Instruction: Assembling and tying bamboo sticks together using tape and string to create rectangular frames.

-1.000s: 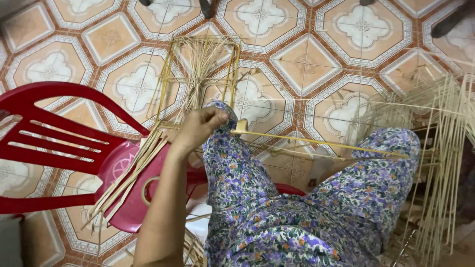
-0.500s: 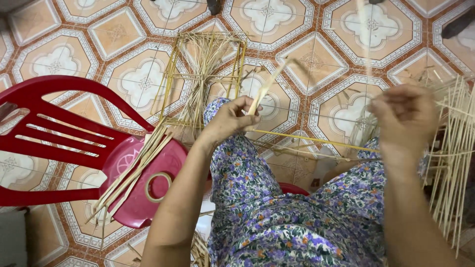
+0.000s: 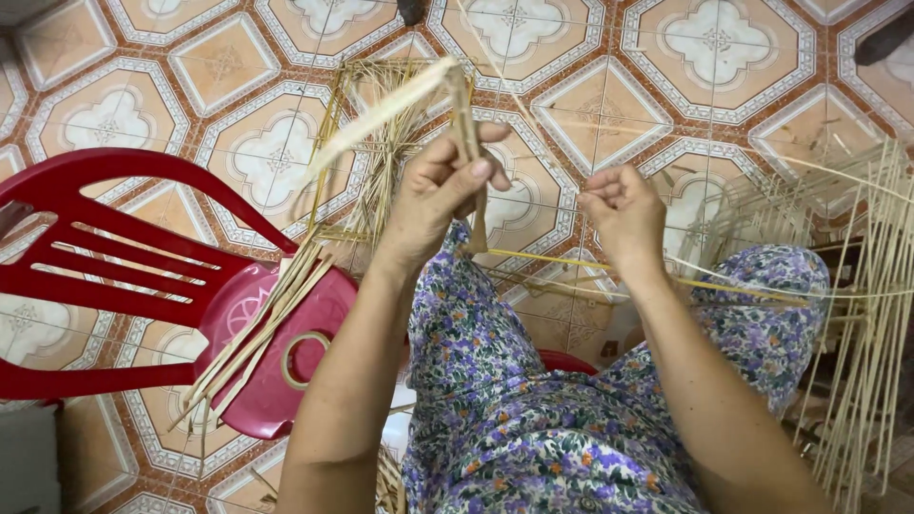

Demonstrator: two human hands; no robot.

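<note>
Above the lap, covered in flowered purple cloth (image 3: pixel 533 419), both hands are raised over the tiled floor (image 3: pixel 143 105). A short bundle of pale bamboo strips (image 3: pixel 466 124) is gripped upright by the closed fingers of the left hand (image 3: pixel 440 195), with one flat strip bent off toward the upper left. The right hand (image 3: pixel 624 214) is curled narrowly, a thin strand seemingly pinched. A square bamboo frame (image 3: pixel 381 143) lies on the floor beyond, and loose strips (image 3: pixel 257 328) rest across the seat edge of a red plastic chair (image 3: pixel 124 276).
</note>
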